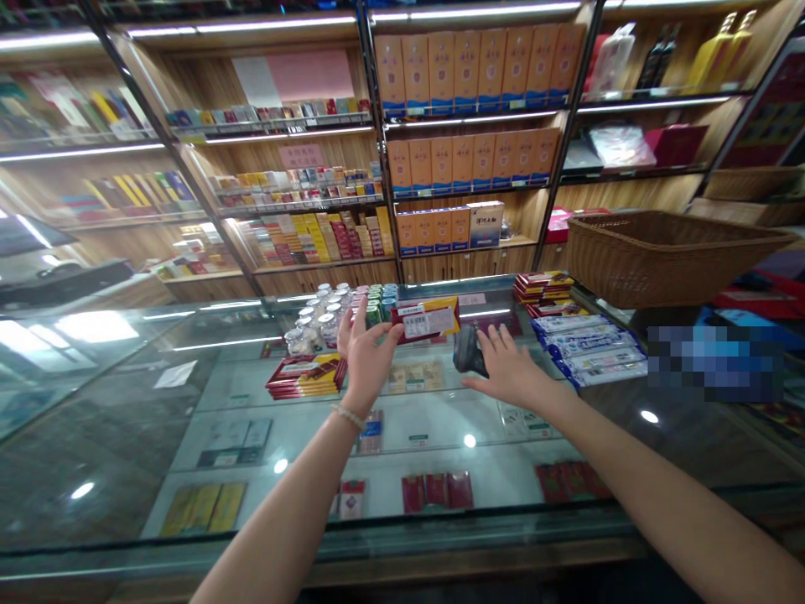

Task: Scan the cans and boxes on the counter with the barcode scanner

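My left hand [371,356], a beaded bracelet at its wrist, pinches one end of a flat red and yellow packet [428,321] between thumb and finger. The packet's white barcode label faces me. My right hand [508,365] grips a dark handheld barcode scanner [467,351], whose head points toward the packet; its handle is hidden under the palm. Just below my left hand, a stack of similar red and yellow packets [305,375] lies on the glass counter [433,419]. Lidded jars [308,323] and small green cans [381,302] stand behind that hand.
Blue and white packets [588,348] and another red and yellow stack [544,289] lie to the right. Beyond them sits a wicker basket [667,256]. Boxed goods show under the glass. Shelves with orange boxes [465,71] line the wall.
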{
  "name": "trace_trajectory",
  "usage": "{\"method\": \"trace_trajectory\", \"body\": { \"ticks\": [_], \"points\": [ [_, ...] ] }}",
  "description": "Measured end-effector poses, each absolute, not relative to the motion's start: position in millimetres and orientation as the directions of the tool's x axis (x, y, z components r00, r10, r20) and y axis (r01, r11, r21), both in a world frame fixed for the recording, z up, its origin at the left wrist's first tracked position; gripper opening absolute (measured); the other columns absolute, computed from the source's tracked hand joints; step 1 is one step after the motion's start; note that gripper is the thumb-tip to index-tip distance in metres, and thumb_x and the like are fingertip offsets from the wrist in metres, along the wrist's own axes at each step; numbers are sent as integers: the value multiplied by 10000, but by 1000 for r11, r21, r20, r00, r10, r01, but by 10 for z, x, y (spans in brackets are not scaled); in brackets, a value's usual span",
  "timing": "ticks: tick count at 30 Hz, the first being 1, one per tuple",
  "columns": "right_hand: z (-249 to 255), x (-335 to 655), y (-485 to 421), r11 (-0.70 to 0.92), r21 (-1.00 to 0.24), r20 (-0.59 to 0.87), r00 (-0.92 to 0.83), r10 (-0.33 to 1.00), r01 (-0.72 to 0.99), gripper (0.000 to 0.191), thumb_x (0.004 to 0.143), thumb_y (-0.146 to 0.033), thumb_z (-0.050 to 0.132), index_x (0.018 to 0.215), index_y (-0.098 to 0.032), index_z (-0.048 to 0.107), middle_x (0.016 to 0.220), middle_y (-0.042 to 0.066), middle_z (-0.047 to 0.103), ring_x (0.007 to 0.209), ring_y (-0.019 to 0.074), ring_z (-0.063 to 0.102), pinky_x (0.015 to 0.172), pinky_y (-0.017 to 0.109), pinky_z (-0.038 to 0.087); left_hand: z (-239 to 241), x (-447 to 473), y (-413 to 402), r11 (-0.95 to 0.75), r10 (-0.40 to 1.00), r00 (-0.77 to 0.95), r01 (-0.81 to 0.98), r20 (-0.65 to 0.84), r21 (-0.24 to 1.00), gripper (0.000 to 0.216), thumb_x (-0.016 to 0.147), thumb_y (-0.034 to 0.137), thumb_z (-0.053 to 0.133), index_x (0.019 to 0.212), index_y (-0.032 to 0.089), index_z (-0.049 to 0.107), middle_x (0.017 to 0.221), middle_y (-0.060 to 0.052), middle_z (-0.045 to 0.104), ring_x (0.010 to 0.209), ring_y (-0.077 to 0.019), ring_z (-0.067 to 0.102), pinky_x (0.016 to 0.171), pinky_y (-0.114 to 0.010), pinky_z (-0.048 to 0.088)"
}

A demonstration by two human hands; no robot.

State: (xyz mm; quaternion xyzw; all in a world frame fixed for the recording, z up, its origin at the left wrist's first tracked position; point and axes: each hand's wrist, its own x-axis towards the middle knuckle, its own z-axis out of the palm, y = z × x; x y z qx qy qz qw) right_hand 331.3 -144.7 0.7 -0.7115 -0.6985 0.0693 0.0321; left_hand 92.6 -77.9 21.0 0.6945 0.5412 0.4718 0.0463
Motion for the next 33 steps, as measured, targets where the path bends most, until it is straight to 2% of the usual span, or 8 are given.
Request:
{"method": "trace_trajectory", "body": {
  "ticks": [4,8,13,20,24,26,30,33],
  "points": [
    [-79,3320,-1407,15,-159,-32,-20,999,987,942,953,-569,554,1626,7,234,1697,304,201,1590,449,144,1207,569,337,203,927,-774,-406,800,-31,707,599,579,196,900,422,700,830,283,819,1636,33,457,1558,-359,271,1293,-602,185],
    [-115,3326,-1399,36,-130,26,-33,999,991,755,954,-466,592,1544,-36,402,1640,286,358,1544,412,304,1172,512,388,181,927,-757,-416,792,-36,699,609,582,188,896,421,704,820,291,816,1624,47,475,1550,-357,279,1291,-607,180],
    [-53,3278,-1462,77,-92,129,-65,990,993,497,946,-362,600,1337,-56,576,1400,231,582,1335,351,517,1095,430,461,173,909,-739,-421,785,-38,700,618,577,203,903,427,690,818,290,813,1617,40,485,1540,-356,292,1288,-596,193],
    [64,3277,-1473,67,-107,174,-48,984,992,390,890,-311,634,1220,-104,620,1339,190,581,1156,302,637,901,351,534,196,889,-742,-390,791,-77,701,607,597,196,902,404,687,813,283,813,1624,24,477,1544,-367,292,1281,-603,198],
    [207,3359,-1489,-13,-207,305,77,949,978,372,903,-374,594,1203,-154,604,1299,156,609,981,288,707,763,354,533,197,885,-741,-376,788,-114,689,606,619,192,898,398,688,817,281,818,1621,18,481,1540,-370,292,1277,-596,214],
    [279,3408,-1511,7,-288,396,112,911,958,377,890,-392,594,1198,-176,593,1218,137,648,984,301,706,757,358,530,193,880,-738,-373,785,-130,683,606,629,199,898,397,684,813,277,817,1611,14,494,1533,-368,300,1277,-588,223],
    [362,3433,-1584,226,-446,556,70,828,866,392,825,-382,618,1170,-200,582,1113,115,697,1030,313,685,807,381,534,179,864,-728,-374,776,-148,675,613,636,217,908,402,665,826,268,814,1605,-2,503,1520,-360,320,1271,-577,245],
    [385,3338,-1667,354,-555,562,26,827,753,304,797,-366,633,1064,-225,602,1025,77,727,946,272,692,792,364,535,166,852,-718,-379,769,-151,674,621,634,228,915,414,649,837,273,810,1597,3,512,1517,-348,322,1273,-575,244]
  ]
}}
